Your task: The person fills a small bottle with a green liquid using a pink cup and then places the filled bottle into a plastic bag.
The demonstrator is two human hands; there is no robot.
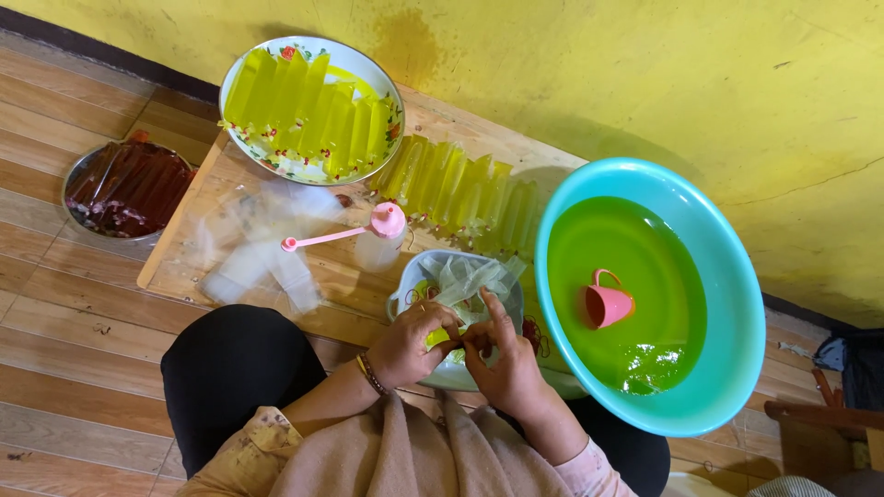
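- Left hand [410, 345] and right hand [502, 354] meet over the small white bowl [405, 293], fingertips pinched together on a yellow-green filled packet [440, 337]; both grips closed on it.
- Packet sits between the two hands, just above the bowl's near rim; most of it hidden by fingers, so can't tell if its end is knotted.
- Bowl holds a bunch of clear thin plastic sleeves [470, 276].
- Judgement: step in hand looks like closing off the packet's open end. To do it well: keep the filled part low and the open end up, pinch tight above the liquid line, twist before tying, work over the bowl so drips land there.
- Big turquoise basin [737, 304] just right of the bowl, green liquid inside, pink cup [606, 304] floating in it.
- Pink-topped squeeze bottle [379, 235] lies on the wooden board [184, 221] just beyond the bowl.
- Finished green packets [460, 195] in a row on the board; more stacked on the flowered plate [308, 170].
- Metal bowl of dark red packets [124, 189] on the floor, far left, well apart.
- Risk: loose pinch spills liquid onto the lap.
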